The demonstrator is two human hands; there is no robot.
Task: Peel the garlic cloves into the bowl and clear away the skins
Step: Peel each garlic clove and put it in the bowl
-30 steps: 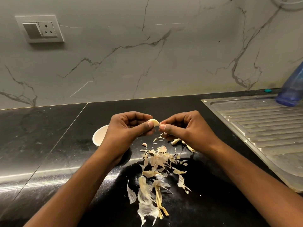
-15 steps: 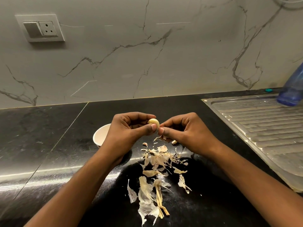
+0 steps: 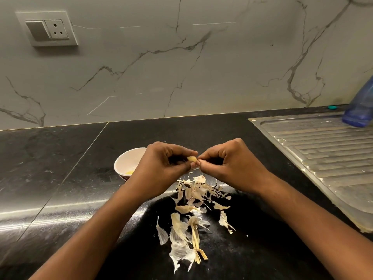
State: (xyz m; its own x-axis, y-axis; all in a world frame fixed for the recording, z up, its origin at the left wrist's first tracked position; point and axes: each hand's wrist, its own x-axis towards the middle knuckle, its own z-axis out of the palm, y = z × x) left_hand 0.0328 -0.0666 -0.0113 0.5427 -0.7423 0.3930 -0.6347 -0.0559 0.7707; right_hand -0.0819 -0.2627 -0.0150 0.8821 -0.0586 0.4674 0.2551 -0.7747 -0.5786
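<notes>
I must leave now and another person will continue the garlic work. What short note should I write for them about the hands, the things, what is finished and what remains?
Left hand: grips the small pale garlic clove above the counter.
Right hand: pinches the end of the same clove, peeling it.
Small white round bowl: on the black stone counter, behind the left hand; something pale yellow lies inside.
Dry papery garlic skins: scattered on the counter below the hands.
Done: a pile of skins is off.
Left: finish this clove, drop it in the bowl, clear the skins.
</notes>
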